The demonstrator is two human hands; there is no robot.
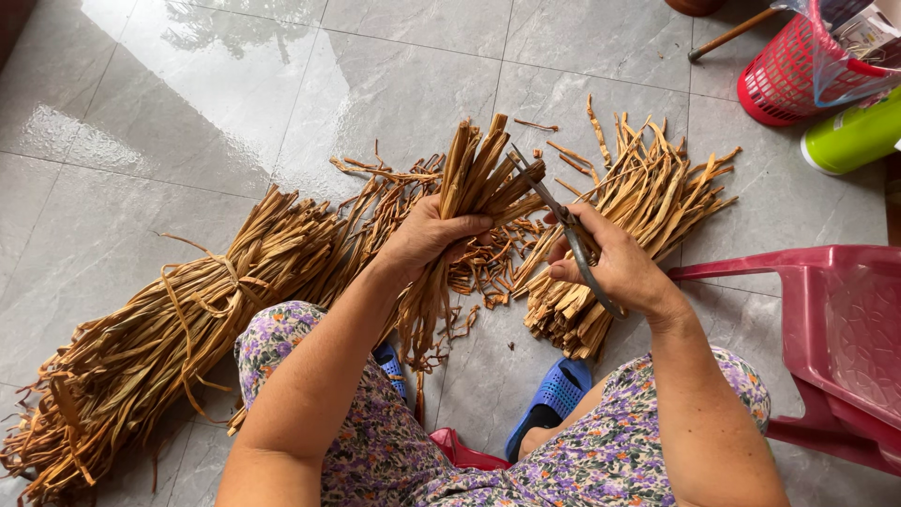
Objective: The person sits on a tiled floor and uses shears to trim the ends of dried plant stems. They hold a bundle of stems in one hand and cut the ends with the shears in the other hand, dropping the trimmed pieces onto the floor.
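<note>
At 8 o'clock I see a tied bundle of dried strips [178,329] lying on the tiled floor [394,84]. My left hand [427,235] is clenched around a handful of strips [474,178], held near centre. My right hand [615,268] grips scissors [563,225], blades parted at the handful's tips. At 2 o'clock lies 1 cut pile [638,207]; a red basket [784,80] stands beyond.
</note>
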